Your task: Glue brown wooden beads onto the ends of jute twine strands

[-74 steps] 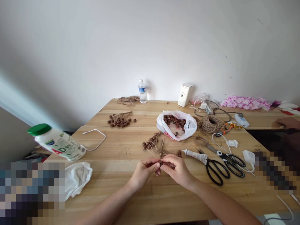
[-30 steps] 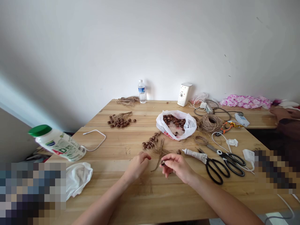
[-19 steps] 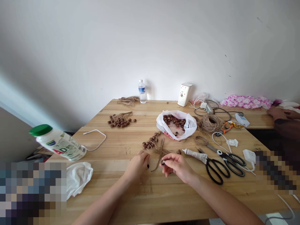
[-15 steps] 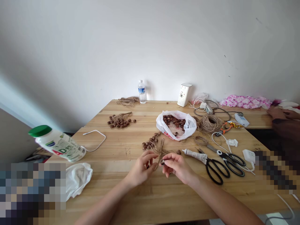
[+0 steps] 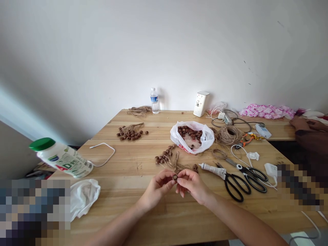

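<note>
My left hand and my right hand meet above the near middle of the table, their fingertips pinched on a small hollow brown nut shell. Its round opening faces me. Just behind the fingers lies a bundle of jute twine, tied at the top, its strands spreading both ways to brown nut shells on the left and a few more on the right. Whether a twine end is also between my left fingers is hidden.
Behind is a white plastic bag of nut shells. To the right lie a glue tube, scissors and a twine ball. A finished-looking bundle, water bottle and green-capped bottle stand around; another person's hands rest far right.
My left hand has moved right and slightly up to the nut shell, and its fingertips now meet those of my right hand there. The shell's opening has turned toward me.
</note>
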A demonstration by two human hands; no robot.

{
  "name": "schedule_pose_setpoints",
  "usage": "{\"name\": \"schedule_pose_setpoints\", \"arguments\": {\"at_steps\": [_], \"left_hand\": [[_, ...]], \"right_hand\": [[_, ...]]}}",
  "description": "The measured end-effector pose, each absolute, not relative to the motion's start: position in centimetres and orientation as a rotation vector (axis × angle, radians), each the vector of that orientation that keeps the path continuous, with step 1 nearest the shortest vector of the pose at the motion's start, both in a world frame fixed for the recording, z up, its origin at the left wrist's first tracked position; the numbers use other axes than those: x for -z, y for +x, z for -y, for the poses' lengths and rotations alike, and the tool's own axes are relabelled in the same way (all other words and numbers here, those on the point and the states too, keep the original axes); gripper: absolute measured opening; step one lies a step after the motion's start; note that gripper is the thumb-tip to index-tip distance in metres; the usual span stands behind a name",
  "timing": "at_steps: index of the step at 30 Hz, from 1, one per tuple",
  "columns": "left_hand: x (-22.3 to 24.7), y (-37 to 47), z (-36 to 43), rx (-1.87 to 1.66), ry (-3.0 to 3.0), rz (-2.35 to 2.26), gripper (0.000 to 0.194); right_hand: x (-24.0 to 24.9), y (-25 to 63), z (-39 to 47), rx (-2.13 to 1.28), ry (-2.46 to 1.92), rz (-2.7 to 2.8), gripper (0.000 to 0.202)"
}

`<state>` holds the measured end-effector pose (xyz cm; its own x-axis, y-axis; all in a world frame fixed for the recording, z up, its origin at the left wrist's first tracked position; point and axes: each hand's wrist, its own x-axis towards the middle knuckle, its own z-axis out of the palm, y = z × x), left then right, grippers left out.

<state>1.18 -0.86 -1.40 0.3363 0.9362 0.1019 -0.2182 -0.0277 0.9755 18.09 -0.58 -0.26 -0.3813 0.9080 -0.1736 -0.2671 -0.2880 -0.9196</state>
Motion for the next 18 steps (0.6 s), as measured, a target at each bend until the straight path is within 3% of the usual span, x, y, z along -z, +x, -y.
{"name": "schedule_pose_setpoints", "arguments": {"at_steps": [7,13,15,18], "left_hand": [[1.0,1.2,0.8,-1.037,0.988,-0.741,0.019],[0.9,1.2,0.7,-1.004,0.758,-0.681,0.020],[0.8,1.3,0.7,-0.995,0.722,-0.657,0.020],[0.9,1.3,0.7,-0.984,0.695,-0.633,0.019]], "right_hand": [[-1.1,18.8,0.5,-1.499,-1.067,1.600,0.022],[-4.6,25.4,-1.8,-0.124,-1.771,2.436,0.017],[-4.4,27.1,-2.8,-0.056,-1.960,2.511,0.030],[-3.6,28.0,-3.9,-0.098,-1.961,2.554,0.020]]}}
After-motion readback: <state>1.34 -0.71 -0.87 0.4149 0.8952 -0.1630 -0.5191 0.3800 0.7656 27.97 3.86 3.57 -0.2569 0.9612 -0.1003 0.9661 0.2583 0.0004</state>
